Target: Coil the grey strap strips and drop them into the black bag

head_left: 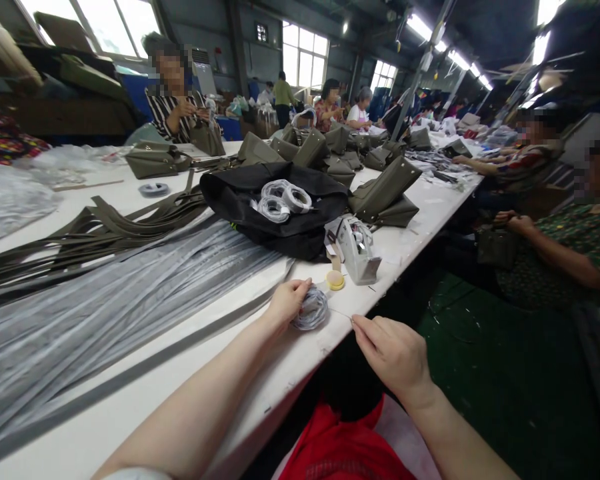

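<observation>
My left hand is closed on the edge of a rolled-up grey strap, which rests on the white table near its front edge. To its right, my right hand is held in a pinch just past the table edge. A thin thread seems to run from the coil to its fingertips. Just behind the coil lies a small round yellow-rimmed item. A tape dispenser stands beyond that. Farther back, a black cloth bag carries several rolled straps on top.
Long grey strips and dark olive straps cover the table's left side. Olive bags are piled behind the black bag. One more coil lies at the left. Co-workers sit along both sides; one at right holds a bag.
</observation>
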`<state>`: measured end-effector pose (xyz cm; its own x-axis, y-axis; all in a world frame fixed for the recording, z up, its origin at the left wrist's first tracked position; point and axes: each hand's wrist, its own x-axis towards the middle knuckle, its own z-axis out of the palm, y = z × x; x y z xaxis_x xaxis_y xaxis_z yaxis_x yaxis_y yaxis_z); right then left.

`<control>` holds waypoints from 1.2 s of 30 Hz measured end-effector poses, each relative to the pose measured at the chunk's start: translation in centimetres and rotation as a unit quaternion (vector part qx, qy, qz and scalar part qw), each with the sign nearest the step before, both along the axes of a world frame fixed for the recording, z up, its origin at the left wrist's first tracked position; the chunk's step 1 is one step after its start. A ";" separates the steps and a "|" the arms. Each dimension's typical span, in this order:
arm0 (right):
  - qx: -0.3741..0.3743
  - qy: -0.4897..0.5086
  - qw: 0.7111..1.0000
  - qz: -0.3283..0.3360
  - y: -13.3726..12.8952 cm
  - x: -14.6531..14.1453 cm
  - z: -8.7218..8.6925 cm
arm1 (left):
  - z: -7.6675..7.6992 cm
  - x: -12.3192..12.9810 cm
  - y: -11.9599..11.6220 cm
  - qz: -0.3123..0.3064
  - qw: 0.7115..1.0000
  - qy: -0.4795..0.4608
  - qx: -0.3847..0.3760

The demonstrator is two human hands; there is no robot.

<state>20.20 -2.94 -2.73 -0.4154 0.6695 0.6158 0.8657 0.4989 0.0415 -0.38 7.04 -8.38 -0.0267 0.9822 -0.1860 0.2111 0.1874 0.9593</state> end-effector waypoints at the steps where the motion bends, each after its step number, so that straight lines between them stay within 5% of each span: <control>1: 0.004 -0.009 1.000 0.000 0.0 -0.1 0.1 | -0.1 0.0 0.0 0.000 1.000 -0.003 -0.002; 15: -0.027 -0.071 0.996 0.043 -0.4 -0.1 -0.7 | -0.4 -0.1 0.3 0.001 1.000 -0.023 -0.011; 24: -0.029 -0.099 0.990 0.095 -0.5 -2.7 0.0 | -0.3 -0.1 0.1 -0.001 1.000 -0.009 0.003; 36: 0.017 -0.109 0.993 0.030 0.2 -1.9 1.2 | -0.9 -0.1 0.7 -0.008 1.000 0.008 0.027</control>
